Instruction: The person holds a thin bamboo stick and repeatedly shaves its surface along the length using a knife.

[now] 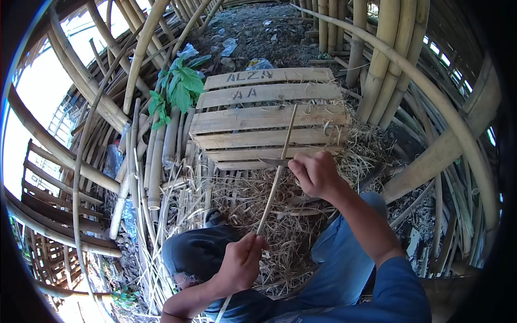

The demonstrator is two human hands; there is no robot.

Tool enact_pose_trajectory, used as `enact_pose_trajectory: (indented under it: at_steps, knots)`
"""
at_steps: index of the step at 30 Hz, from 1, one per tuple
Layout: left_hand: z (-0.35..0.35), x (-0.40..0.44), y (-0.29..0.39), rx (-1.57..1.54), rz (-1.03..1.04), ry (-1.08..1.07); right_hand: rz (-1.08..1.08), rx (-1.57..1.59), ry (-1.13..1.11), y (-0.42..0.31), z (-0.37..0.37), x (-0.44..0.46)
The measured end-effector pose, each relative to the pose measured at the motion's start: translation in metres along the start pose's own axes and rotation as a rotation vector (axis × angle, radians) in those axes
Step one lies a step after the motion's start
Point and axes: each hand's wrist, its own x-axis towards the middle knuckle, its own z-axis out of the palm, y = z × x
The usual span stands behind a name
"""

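A thin bamboo strip (273, 194) runs upright at a slant from the person's lap to the wooden slatted crate (269, 116). My left hand (243, 262) is closed around its lower part, above my left knee. Higher up, my right hand (316, 173) grips a knife (273, 161), its handle hidden in the fist. The blade points left and crosses the strip just below the crate's middle slats. The crate bears painted letters on its top slats.
Curly bamboo shavings (291, 237) are heaped between the legs and right of the crate. Bamboo poles (154, 167) and a green leafy plant (183, 86) stand at left. A bent pole (431, 91) and thick bamboo posts (390, 59) rise at right.
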Motion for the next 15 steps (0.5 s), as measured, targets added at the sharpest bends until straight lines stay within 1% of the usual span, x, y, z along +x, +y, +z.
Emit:
enact_pose_trajectory:
  at_steps: [1, 3, 5, 7, 9, 10, 11, 12, 13, 15]
  knots:
    - [0.001, 0.001, -0.001, 0.001, -0.004, 0.007, -0.002, -0.001, 0.004, 0.002, 0.001, 0.001]
    - [0.000, 0.000, -0.003, 0.011, -0.015, 0.010, -0.071, -0.032, 0.083, 0.010, 0.006, 0.000]
    - [-0.001, 0.001, -0.002, 0.009, 0.022, 0.025, -0.091, -0.071, 0.095, 0.016, 0.008, -0.001]
    - [-0.002, -0.001, 0.004, -0.003, 0.010, 0.010, -0.115, -0.115, 0.106, 0.030, 0.010, 0.000]
    - [-0.002, -0.004, 0.003, -0.010, -0.004, -0.007, 0.050, -0.166, 0.039, 0.049, 0.011, 0.003]
    - [-0.001, -0.008, -0.002, -0.057, -0.065, -0.019, 0.053, -0.169, 0.041, 0.055, 0.005, 0.003]
    - [0.000, -0.010, -0.007, -0.103, -0.125, -0.035, 0.072, -0.200, 0.154, 0.061, -0.003, 0.004]
    - [-0.001, -0.010, -0.008, -0.105, -0.114, -0.045, 0.083, -0.239, 0.269, 0.063, -0.011, 0.006]
    - [-0.003, -0.009, -0.010, -0.084, -0.084, -0.038, 0.076, -0.255, 0.267, 0.057, -0.012, 0.006]
    - [-0.001, -0.006, -0.012, -0.066, -0.057, -0.025, -0.086, -0.168, 0.282, 0.028, 0.007, -0.003]
